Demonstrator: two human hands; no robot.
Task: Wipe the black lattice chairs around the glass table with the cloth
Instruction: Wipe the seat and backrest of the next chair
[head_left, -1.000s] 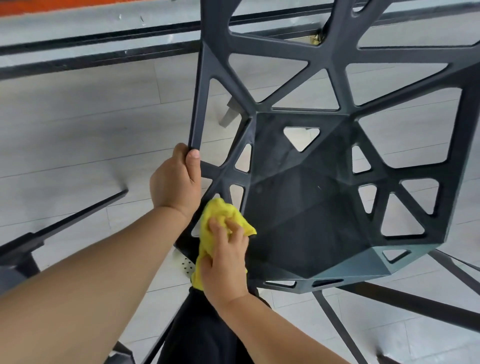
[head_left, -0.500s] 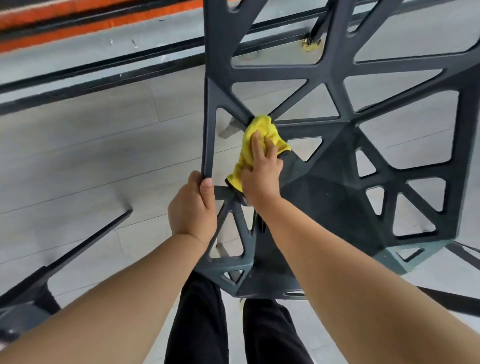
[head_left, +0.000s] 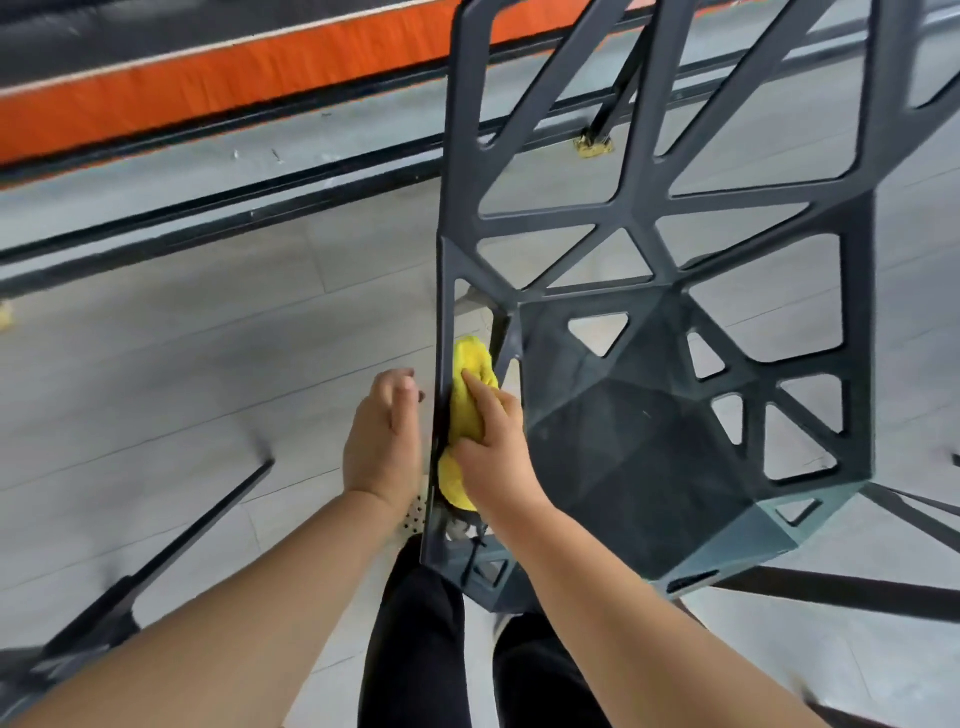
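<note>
Right hand (head_left: 493, 457): fingers curled over the bunched, fuzzy yellow cloth (head_left: 467, 410), index straight, pressing it onto the left side rail of the matte black, angular lattice chair (head_left: 644, 208). Left hand (head_left: 382, 447) just beside that rail, fingers curled; grip cannot be told. Grey tiled floor (head_left: 208, 364).

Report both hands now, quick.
Left hand: curled beside the chair edge; grip cannot be told.
Right hand: holds the cloth.
</note>
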